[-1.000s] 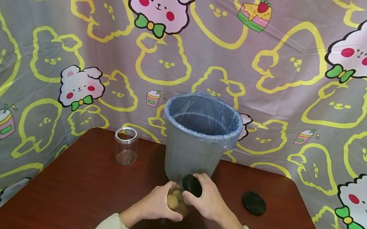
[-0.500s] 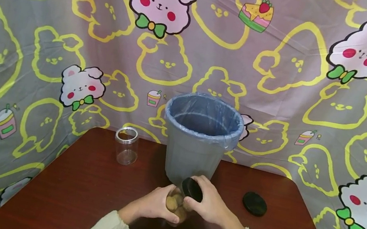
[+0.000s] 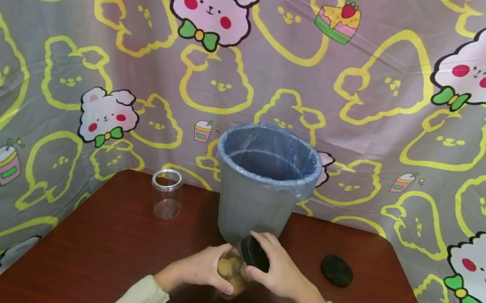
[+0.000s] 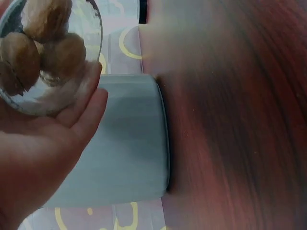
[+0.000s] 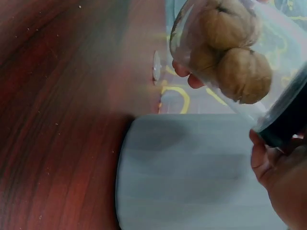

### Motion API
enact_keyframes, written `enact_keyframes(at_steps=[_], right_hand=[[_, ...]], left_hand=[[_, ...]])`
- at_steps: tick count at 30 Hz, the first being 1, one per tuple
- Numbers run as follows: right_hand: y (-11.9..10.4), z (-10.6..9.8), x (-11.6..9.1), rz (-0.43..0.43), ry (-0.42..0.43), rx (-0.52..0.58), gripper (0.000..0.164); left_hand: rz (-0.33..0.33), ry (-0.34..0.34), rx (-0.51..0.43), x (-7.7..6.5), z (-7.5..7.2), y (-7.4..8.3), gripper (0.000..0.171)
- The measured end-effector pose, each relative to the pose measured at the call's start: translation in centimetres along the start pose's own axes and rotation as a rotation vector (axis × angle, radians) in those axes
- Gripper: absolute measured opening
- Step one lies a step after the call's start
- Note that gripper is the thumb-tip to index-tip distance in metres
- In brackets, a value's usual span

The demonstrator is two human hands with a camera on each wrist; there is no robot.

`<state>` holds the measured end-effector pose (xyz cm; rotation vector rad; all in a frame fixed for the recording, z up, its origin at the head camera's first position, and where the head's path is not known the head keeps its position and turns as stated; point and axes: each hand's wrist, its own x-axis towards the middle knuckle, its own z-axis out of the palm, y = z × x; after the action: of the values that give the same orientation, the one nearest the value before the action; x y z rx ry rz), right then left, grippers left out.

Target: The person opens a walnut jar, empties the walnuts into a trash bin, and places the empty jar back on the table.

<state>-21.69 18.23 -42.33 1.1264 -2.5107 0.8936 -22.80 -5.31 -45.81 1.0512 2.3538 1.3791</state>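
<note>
As it tilts in front of the grey, round-mouthed plastic bin (image 3: 252, 211), one clear, smooth-walled cylindrical jar (image 3: 227, 294), glass or plastic not certain. Contents: several brown, roundish nuts (image 5: 244, 74), wrinkled, apparently walnuts. Left hand (image 3: 204, 267): curled round the jar's wall. Right hand (image 3: 280, 269): gripping a black, shallow disc lid (image 3: 255, 253) at the jar's mouth; whether seated or loose, cannot tell.

Hazards, as judged: a lid coming off at this tilt could spill nuts before the bin; hard twisting could make the slick wall slip in the left hand; a crooked lid could bind.

Left of the bin: clear cylindrical jar with a silvery rim (image 3: 166, 202), upright. Right: second black disc lid (image 3: 336, 270), flat. Over the bin's rim: thin, crinkled, bluish film liner (image 3: 228, 162). Beneath the bin: glossy red-brown wood-grain table (image 3: 112, 252). Behind: creased grey cloth, rabbit-printed (image 3: 388, 15).
</note>
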Motion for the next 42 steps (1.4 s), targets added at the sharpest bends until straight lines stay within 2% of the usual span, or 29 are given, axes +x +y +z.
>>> enact_keyframes(at_steps=[5,11,16,21,29,33,42], right_hand=[[-0.3,-0.1,0.0,0.061,-0.008,-0.025,0.067],[-0.7,0.2,0.1,0.201,-0.003,-0.034,0.065],[-1.1,0.4,0.3,0.307,0.03,-0.032,0.065],[-1.3,0.6,0.4,0.361,0.069,-0.046,0.067],[-1.1,0.7,0.4,0.333,0.071,-0.034,0.066],[-1.0,0.5,0.3,0.312,0.035,-0.026,0.068],[-0.1,0.4,-0.1,0.177,-0.001,-0.012,0.067]], left_hand=[[-0.024,0.101,0.062,0.0,0.4,0.1,0.068],[-0.075,0.205,0.144,0.4,1.1,0.3,0.08],[-0.112,0.261,0.199,0.8,1.5,0.5,0.082],[-0.092,0.285,0.216,0.9,1.7,0.7,0.08],[-0.08,0.253,0.193,0.7,1.5,0.9,0.083],[-0.086,0.218,0.171,0.6,1.2,0.8,0.083],[-0.063,0.143,0.116,0.2,0.8,0.6,0.079]])
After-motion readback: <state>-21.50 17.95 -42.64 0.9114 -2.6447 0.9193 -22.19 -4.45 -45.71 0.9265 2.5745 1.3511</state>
